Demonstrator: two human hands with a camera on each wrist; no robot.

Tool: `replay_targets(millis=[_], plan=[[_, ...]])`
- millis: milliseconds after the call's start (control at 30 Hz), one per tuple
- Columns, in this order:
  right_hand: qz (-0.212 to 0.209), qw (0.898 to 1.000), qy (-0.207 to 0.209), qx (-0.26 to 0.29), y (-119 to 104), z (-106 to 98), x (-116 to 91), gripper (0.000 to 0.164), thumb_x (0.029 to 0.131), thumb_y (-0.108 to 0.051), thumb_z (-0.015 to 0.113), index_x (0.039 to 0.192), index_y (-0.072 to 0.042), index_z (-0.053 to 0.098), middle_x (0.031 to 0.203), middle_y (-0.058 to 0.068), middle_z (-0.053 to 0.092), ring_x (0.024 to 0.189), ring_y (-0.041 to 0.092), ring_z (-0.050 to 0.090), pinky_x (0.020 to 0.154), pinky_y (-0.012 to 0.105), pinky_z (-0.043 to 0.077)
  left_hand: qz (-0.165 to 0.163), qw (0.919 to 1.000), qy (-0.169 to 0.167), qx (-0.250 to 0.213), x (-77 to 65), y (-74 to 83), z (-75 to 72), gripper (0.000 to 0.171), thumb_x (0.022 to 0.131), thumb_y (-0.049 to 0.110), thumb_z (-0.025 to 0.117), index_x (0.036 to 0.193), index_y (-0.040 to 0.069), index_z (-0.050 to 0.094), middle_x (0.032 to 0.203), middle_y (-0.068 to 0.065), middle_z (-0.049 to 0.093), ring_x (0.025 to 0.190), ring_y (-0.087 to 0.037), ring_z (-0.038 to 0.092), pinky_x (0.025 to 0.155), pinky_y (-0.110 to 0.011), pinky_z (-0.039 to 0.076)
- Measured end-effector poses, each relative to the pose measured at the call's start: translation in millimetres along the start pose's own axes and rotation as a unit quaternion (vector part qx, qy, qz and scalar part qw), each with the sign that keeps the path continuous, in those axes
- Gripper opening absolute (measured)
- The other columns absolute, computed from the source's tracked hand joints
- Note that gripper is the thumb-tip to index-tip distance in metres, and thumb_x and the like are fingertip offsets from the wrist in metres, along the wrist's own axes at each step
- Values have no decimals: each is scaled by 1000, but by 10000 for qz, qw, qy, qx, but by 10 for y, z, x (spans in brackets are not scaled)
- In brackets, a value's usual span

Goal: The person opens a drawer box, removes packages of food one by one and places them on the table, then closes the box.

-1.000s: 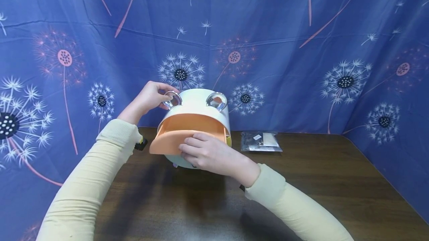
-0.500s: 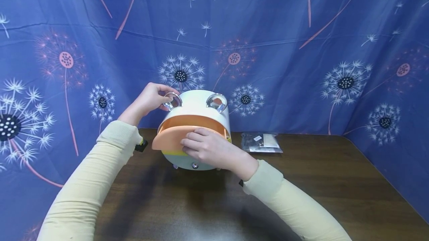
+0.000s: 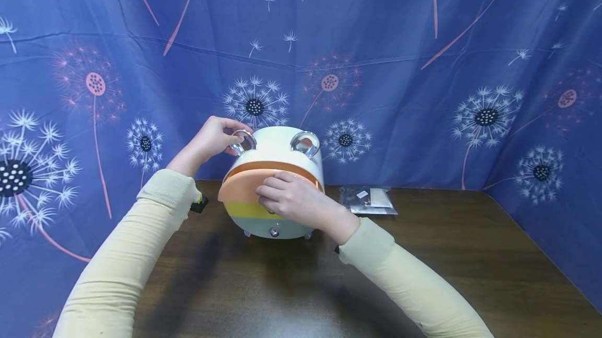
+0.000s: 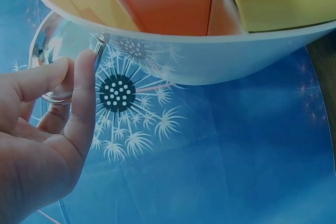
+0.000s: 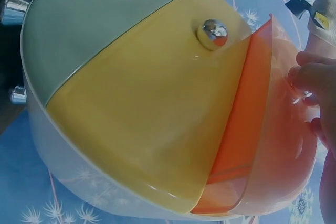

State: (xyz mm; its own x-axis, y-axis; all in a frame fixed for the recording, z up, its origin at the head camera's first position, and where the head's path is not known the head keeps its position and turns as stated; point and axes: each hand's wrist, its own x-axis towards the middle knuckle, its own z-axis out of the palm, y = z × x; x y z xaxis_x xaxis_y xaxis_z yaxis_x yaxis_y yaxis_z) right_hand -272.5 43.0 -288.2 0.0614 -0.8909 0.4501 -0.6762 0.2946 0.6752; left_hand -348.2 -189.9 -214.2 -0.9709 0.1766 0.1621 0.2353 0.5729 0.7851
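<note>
A white rounded drawer box [image 3: 273,142] with two silver ring-shaped ears stands on the table. My left hand [image 3: 211,137] holds its left ring [image 3: 245,142], thumb and fingers around the rim; the left wrist view shows this hand [image 4: 58,114] beside the box. The orange drawer [image 3: 240,185] at the top sticks out a little, a narrow gap above its front. At the middle of that front, my right hand [image 3: 293,202] pinches the small shiny knob [image 5: 302,97], mostly hidden by fingers. Below lie the yellow drawer [image 3: 244,209] and the pale green drawer [image 3: 256,226], both flush.
A clear plastic bag [image 3: 350,199] with a white piece inside lies right of the box on the brown wooden table [image 3: 423,254]. A blue dandelion-print curtain [image 3: 400,92] hangs close behind. The right silver ring [image 3: 305,143] is untouched.
The right hand has moved the orange drawer inward and its front now sits higher in view, uncovering the yellow and green fronts. The left hand has stayed on the ring.
</note>
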Motion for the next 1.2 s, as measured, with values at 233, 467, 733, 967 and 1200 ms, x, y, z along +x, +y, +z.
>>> replay_targets(millis=[233, 467, 733, 967, 1200], plan=[[110, 9998, -171, 62, 31, 36, -2, 22, 88, -13, 67, 109, -15, 71, 114, -1, 63, 106, 17, 54, 94, 28, 44, -1, 10000, -2, 11, 1, 4, -2, 28, 92, 3, 58, 119, 10, 65, 115, -12, 62, 91, -23, 64, 68, -35, 59], [232, 9992, -308, 129, 64, 84, 1, 22, 87, -15, 67, 109, -15, 71, 114, -1, 63, 107, 17, 54, 97, 29, 43, -8, 10000, 3, 42, 9, 2, -1, 29, 92, 3, 57, 119, 10, 65, 116, -11, 61, 91, -23, 63, 66, -33, 59], [325, 9989, -328, 127, 103, 151, -6, 21, 90, -12, 62, 109, -13, 71, 114, 1, 63, 106, 18, 54, 96, 30, 42, 27, 10000, 12, 47, -3, 11, 0, 29, 92, 2, 57, 119, 9, 65, 116, -12, 61, 90, -23, 63, 69, -37, 59], [371, 9987, -357, 14, 121, 172, -5, 22, 91, -9, 59, 110, -13, 70, 114, 0, 63, 107, 17, 54, 95, 29, 42, 87, 9999, 14, 74, -1, 18, 2, 29, 92, 2, 56, 120, 6, 64, 117, -13, 60, 89, -23, 63, 70, -40, 59], [346, 9987, -369, -53, 128, 190, -1, 22, 92, -12, 59, 110, -13, 70, 114, 0, 63, 107, 17, 54, 94, 29, 42, 50, 10000, 9, 30, -2, 18, 1, 28, 92, 2, 56, 119, 5, 64, 117, -13, 61, 91, -24, 63, 75, -45, 57]])
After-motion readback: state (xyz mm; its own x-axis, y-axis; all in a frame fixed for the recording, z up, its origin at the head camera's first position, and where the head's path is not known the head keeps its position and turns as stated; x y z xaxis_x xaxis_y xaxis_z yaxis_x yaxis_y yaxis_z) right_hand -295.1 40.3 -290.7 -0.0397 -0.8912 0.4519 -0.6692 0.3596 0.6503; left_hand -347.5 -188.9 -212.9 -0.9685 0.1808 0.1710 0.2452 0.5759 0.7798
